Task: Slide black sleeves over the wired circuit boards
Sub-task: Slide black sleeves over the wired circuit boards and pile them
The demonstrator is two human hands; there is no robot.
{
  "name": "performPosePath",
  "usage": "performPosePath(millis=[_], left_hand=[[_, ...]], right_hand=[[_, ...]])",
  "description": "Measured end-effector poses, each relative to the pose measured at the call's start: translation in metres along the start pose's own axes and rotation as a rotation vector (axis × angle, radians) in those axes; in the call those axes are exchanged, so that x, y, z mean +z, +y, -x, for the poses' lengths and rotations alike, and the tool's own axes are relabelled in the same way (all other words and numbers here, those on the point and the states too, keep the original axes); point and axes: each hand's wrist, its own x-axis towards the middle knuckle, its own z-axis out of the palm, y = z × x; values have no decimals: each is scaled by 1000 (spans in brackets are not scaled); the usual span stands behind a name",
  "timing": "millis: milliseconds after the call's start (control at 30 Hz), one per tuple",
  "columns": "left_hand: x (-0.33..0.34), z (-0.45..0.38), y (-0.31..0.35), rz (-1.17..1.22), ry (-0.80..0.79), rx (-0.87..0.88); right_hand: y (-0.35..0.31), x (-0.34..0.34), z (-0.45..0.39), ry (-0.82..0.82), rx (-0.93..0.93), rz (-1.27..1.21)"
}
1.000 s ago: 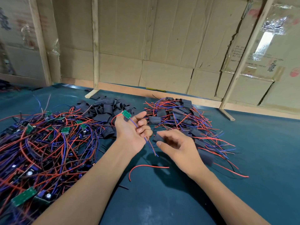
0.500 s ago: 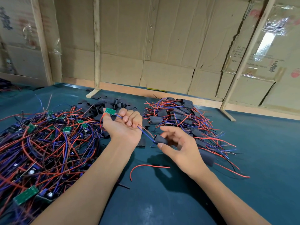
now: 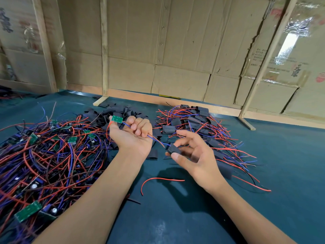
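Note:
My left hand (image 3: 133, 136) is palm up with its fingers curled round the red and blue wires of a small green circuit board (image 3: 117, 119), which sticks out past the thumb. The wires run down to the right into the mouth of a black sleeve (image 3: 174, 149). My right hand (image 3: 193, 155) pinches that sleeve between thumb and fingers, just right of the left hand. Both hands hover above the dark teal table (image 3: 175, 217).
A big tangle of bare wired boards (image 3: 44, 155) fills the left. Loose black sleeves (image 3: 109, 115) are heaped behind my left hand. Sleeved boards with wires (image 3: 198, 124) lie at the right. A single red wire (image 3: 158, 180) lies between my forearms. Cardboard walls stand behind.
My left hand turned palm up and moved left, drawing the board away. The wire ends now reach into the sleeve that my right hand holds, which moved slightly right.

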Motion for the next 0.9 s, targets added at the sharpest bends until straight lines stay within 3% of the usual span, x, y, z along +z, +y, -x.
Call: performPosePath(millis=[700, 900], left_hand=[[-2, 1, 1, 29, 43, -5], [-1, -1, -3, -139, 11, 26]], right_hand=[[0, 1, 0, -3, 0, -31], [0, 1, -1, -1, -9, -33]])
